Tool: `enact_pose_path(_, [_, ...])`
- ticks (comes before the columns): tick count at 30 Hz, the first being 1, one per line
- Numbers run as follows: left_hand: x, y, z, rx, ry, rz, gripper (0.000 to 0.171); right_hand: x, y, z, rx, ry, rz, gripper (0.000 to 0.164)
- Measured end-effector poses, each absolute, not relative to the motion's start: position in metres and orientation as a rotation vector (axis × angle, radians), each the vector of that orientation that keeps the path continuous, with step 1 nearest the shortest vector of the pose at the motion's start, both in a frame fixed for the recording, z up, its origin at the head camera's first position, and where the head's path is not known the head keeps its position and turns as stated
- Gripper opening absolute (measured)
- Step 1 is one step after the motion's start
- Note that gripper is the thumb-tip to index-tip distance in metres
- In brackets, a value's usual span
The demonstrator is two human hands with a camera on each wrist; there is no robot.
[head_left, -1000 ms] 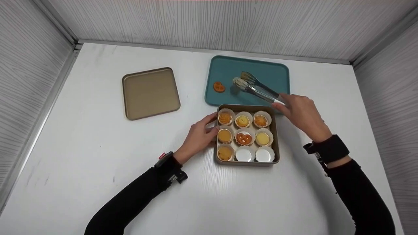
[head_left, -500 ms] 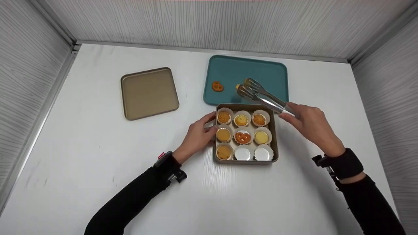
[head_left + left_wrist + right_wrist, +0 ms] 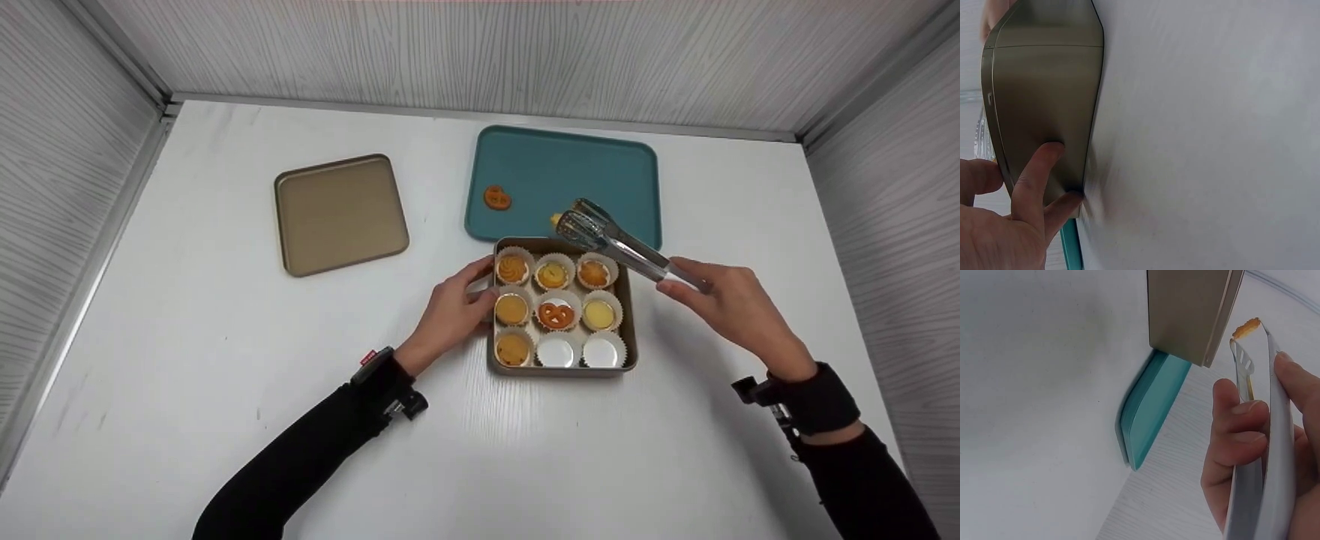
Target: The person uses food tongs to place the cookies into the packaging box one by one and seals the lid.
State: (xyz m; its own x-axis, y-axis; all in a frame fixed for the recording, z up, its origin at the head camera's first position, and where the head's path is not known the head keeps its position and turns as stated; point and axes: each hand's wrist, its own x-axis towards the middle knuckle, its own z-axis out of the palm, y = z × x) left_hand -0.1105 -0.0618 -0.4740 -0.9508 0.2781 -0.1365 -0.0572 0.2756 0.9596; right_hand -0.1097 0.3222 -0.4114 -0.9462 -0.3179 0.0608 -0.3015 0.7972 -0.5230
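Observation:
My right hand (image 3: 742, 315) grips metal tongs (image 3: 630, 251), angled over the box's back right corner. A golden cookie (image 3: 1247, 327) is pinched between the tong tips; in the head view just its yellowish edge shows. My left hand (image 3: 454, 311) rests against the left wall of the square gold-brown tin box (image 3: 562, 371), and in the left wrist view its fingers (image 3: 1039, 169) press the outer side. Inside the box, paper cups stand in rows. Several hold cookies, among them a pretzel-shaped one (image 3: 556, 316). Two front cups, a middle cup (image 3: 558, 351) and a right cup (image 3: 604, 350), are bare.
Behind the box lies a teal tray (image 3: 585, 161) with one pretzel-shaped cookie (image 3: 496, 198) on its left part. A flat gold-brown lid (image 3: 341, 216) lies to the left on the white table (image 3: 337, 450). Grey wood-grain panels (image 3: 480, 52) wall the table's back and sides.
My right hand has moved right and toward the body, bringing the tongs and cookie from over the teal tray to the box's back edge. The left hand stays at the box.

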Motion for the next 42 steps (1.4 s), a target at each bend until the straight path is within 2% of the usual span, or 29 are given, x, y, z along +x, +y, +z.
enact_pose_path(13, [-0.111, -0.062, -0.474, 0.212, 2.276, 1.726, 0.057, -0.091, 0.341, -0.395, -0.57, 2.939, -0.785, 0.048])
enact_pose_path(21, [-0.11, -0.062, -0.472, 0.2, 2.268, 1.724, 0.057, -0.086, 0.354, -0.385, -0.707, 2.824, -0.778, 0.039])
enact_pose_path(42, [-0.11, -0.062, -0.472, 0.221, 2.255, 1.734, 0.058, -0.084, 0.356, -0.382, -0.883, 2.725, -0.642, 0.043])
